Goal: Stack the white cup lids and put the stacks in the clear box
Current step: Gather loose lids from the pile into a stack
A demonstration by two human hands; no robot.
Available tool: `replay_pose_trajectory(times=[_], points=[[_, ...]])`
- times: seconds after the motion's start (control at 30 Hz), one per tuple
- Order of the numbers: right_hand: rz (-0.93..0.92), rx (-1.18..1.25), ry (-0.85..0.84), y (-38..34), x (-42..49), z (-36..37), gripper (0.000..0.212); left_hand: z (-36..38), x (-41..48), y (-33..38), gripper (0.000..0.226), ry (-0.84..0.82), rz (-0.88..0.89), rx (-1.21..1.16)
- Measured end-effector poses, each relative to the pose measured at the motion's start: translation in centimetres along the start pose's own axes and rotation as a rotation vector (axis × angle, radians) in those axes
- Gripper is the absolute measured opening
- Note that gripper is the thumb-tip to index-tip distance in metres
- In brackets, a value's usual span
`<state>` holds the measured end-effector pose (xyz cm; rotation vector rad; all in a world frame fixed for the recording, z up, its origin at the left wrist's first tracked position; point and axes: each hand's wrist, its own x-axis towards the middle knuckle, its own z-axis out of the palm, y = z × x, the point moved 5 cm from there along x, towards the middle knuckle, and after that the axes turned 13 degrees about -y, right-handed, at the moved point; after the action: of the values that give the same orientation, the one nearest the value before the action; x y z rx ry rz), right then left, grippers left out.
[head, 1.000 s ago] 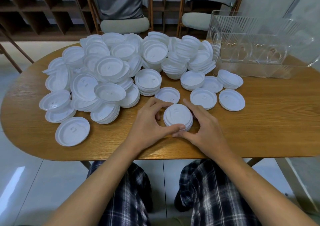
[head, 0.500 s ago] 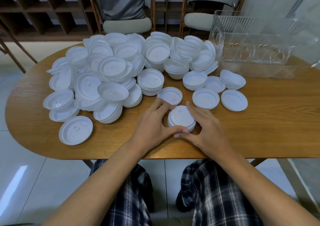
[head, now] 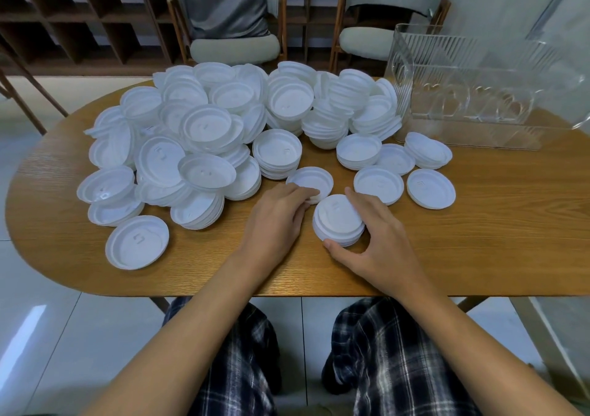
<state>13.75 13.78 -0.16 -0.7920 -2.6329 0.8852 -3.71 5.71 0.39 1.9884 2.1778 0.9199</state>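
I sit at a brown wooden table [head: 479,240] with round ends. My legs are under it in dark checked trousers [head: 399,367]. The floor [head: 64,335] has pale, shiny tiles. Two wooden chairs stand across from me. The left chair [head: 234,46] has a grey and white cushion [head: 226,10] on it. The right chair [head: 360,41] has a pale cloth over its back. A dark shelf [head: 79,16] with square holes stands behind.

Matt white plastic lids [head: 338,219], clear ribbed glossy plastic box [head: 479,109], grained wood counter [head: 479,240], glossy floor tiles [head: 64,335], checked cloth trousers [head: 399,367]
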Motion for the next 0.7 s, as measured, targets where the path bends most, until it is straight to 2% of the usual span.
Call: replay_pose_trajectory(times=[0.27,0.47,0.7], points=[[-0.004,0.031,0.016,-0.2,-0.1,-0.1,0.096,-1.5,-0.8,0.9,0.031,0.093,0.017,-0.143],[-0.003,0.041,0.015,-0.3,0.0,-0.3,0.095,-2.6,-1.3,1.4,0.046,0.187,0.008,-0.371],[0.012,0.056,0.001,-0.4,0.0,-0.4,0.1,-2.6,-1.4,0.5,0.049,0.168,-0.026,-0.534]])
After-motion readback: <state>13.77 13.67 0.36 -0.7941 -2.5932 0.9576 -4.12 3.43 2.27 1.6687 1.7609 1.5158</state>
